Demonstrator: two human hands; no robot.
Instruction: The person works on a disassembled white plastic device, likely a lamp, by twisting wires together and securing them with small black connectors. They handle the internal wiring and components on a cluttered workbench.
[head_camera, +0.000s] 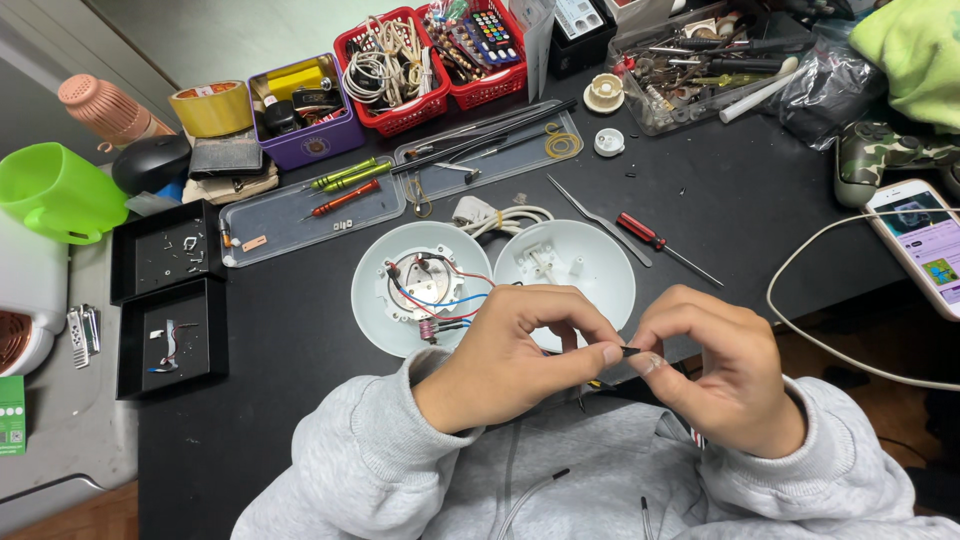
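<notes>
So your left hand (520, 355) and right hand (725, 365) are pinched together right over the near edge of the black desk (290, 340), fingertips almost meeting. Between them you've got a small dark wire end (630, 351), thumb and forefinger of each hand closed tight on it; it's too small to tell much more. Just behind your knuckles sit two round white shell halves: the open one (420, 290) with red and blue wires inside on the left, the plain one (575, 265) on the right, touching each other. A red-handled screwdriver (655, 240) lies just beyond the plain half. Two black trays (165, 300) with small bits sit well off to your left, and a phone (925, 240) rests at the far right.
</notes>
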